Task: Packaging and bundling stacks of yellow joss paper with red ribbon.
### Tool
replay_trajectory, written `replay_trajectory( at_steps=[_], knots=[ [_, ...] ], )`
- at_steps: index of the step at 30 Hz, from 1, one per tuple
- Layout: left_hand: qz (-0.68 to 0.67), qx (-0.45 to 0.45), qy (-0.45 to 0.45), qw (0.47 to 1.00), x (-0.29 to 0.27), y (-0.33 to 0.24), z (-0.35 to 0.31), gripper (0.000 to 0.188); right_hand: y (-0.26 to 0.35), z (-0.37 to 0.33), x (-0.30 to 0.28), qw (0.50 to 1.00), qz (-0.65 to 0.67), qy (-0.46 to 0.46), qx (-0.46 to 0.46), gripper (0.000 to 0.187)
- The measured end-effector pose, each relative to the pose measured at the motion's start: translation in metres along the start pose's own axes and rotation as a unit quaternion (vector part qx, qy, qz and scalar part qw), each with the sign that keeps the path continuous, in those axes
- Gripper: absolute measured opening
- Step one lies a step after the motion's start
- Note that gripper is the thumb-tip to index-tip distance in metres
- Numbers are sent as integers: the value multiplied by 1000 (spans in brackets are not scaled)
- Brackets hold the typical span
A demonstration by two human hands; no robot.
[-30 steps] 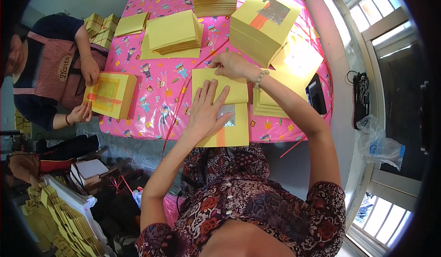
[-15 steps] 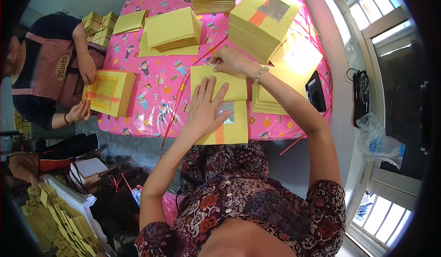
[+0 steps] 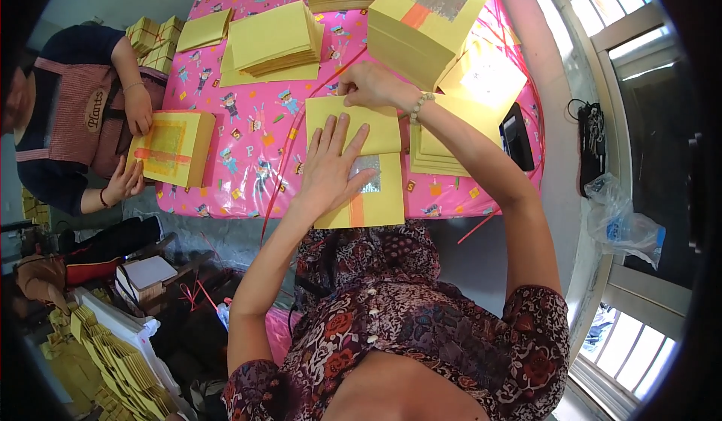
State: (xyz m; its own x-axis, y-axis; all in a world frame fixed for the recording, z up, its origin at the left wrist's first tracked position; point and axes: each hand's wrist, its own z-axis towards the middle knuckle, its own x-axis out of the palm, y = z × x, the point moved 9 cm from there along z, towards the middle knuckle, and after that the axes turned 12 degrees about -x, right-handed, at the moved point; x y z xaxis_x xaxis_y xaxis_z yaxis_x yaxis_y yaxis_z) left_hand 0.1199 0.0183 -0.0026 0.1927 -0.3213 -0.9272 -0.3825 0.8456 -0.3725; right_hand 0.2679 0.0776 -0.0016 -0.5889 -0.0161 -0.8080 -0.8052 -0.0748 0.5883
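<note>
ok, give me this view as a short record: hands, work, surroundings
left hand: flat, fingers spread over the far yellow sheet
right hand: fingers curled at that sheet's far edge; pinch unclear
near yellow sheet: silver patch, orange stripe, partly under left hand
right of work: yellow paper stack, partly under right forearm
co-worker: both hands at a thick yellow paper block
surface: pink cartoon-print tablecloth

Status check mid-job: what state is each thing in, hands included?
Left hand: flat, fingers spread on plain yellow paper.
Right hand: curled at that paper's far edge.
Silver-patched paper: flat, partly hidden by left hand.
Far-left paper block: patched face up.
Pink tablecloth: spread.
Dark device: lying on it.
Plastic bag: crumpled.
</note>
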Motion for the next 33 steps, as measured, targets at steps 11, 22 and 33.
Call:
replay_trajectory(
  at_steps=[11,22,33],
  knots=[
    [21,-3,9,1000,7,2,0,84,35,-20,-17,987,-128,-80,-59,23],
    [12,-5,22,1000,10,0,0,86,59,-86,34,986,-151,63,-8,20],
    [-44,-12,67,997,6,16,-2,96,53,-79,38,978,-165,129,0,19]
  ],
)
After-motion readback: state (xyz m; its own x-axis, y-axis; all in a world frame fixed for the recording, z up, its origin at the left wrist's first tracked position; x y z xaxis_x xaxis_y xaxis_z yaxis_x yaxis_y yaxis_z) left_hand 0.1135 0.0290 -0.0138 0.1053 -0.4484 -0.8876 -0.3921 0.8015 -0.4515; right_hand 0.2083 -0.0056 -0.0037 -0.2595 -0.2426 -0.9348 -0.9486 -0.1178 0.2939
